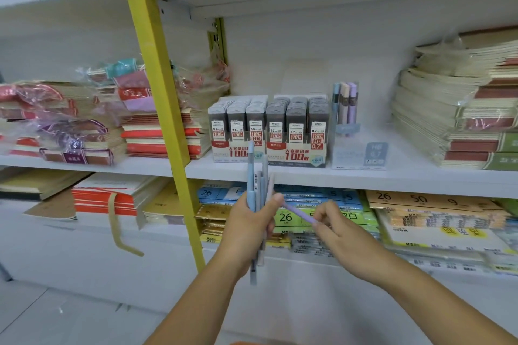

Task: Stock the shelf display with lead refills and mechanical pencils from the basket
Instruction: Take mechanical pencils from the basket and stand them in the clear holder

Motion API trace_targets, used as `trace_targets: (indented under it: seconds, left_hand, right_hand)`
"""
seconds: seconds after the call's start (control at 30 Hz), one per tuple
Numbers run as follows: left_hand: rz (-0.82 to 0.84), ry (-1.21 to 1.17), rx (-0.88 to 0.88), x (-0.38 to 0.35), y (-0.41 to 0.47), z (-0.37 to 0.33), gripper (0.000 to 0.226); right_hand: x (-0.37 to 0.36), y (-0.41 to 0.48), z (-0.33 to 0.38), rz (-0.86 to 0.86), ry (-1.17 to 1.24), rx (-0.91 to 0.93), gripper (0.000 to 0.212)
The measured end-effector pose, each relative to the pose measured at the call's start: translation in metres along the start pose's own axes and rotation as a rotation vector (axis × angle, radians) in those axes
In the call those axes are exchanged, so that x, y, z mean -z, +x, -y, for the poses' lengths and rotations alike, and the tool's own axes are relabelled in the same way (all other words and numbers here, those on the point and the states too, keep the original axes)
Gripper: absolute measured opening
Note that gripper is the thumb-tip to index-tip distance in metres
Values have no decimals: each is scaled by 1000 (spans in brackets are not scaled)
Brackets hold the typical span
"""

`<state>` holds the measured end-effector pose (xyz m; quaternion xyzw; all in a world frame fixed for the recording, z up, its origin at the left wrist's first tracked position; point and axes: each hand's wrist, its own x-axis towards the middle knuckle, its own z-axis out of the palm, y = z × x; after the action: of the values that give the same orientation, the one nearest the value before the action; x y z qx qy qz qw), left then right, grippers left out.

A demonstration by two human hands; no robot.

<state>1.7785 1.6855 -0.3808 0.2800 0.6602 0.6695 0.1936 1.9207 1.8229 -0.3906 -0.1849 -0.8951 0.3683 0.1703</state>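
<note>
Left hand (246,221): curls round a bundle of mechanical pencils (253,185), upright just below the shelf (308,176) edge, likely as a ready supply.
Right hand (336,230): pinches 1 purple pencil (298,213) whose far end meets the bundle (probably singling it out).
Pencil stand (346,109): clear, a few pencils upright at its back, just right of the 2 full lead refill boxes (269,131).
Obstacles: notebook stacks (462,109) near the stand's right; yellow post (162,109) well left.
Basket: not in view.
</note>
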Motion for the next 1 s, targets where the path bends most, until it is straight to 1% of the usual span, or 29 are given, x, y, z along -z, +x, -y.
trace_targets:
  seconds: [0.03,0.1,0.2,0.3,0.37,0.43,0.5,0.6,0.67,0.73,0.77,0.87,1.0]
  left_hand:
    - [-14,18,-29,1,-1,-2,22]
    - [-9,44,-46,1,-3,-7,20]
    - [16,90,-38,0,-6,-13,20]
    - [44,130,-44,-4,-5,-26,22]
    - [79,135,-44,-10,-3,-38,21]
    - [130,123,-46,-21,0,-52,20]
    - [177,95,-53,-32,5,-67,21]
    - [204,72,-79,-50,16,-89,27]
    - [183,11,-97,-59,27,-101,26]
    - [188,-79,-98,-65,39,-112,22]
    - [191,-109,-97,-67,44,-117,20]
    - [200,-136,-100,-71,57,-124,18]
    - [191,-92,-132,-69,66,-121,16]
  right_hand:
    - [2,-3,3,-26,25,33,10]
    - [8,-8,11,-117,132,89,13]
    - [22,-17,23,-197,318,83,18]
    - [43,-21,35,-249,439,87,17]
    - [61,-20,42,-305,569,149,17]
    - [81,-16,50,-346,694,201,7]
    - [103,-9,56,-401,728,253,10]
    - [146,7,63,-559,628,329,9]
    - [176,20,69,-663,527,377,21]
    - [199,37,74,-714,355,410,33]
    - [207,47,75,-712,249,402,37]
    - [213,77,70,-606,-10,283,36]
    - [203,94,59,-509,-115,241,35]
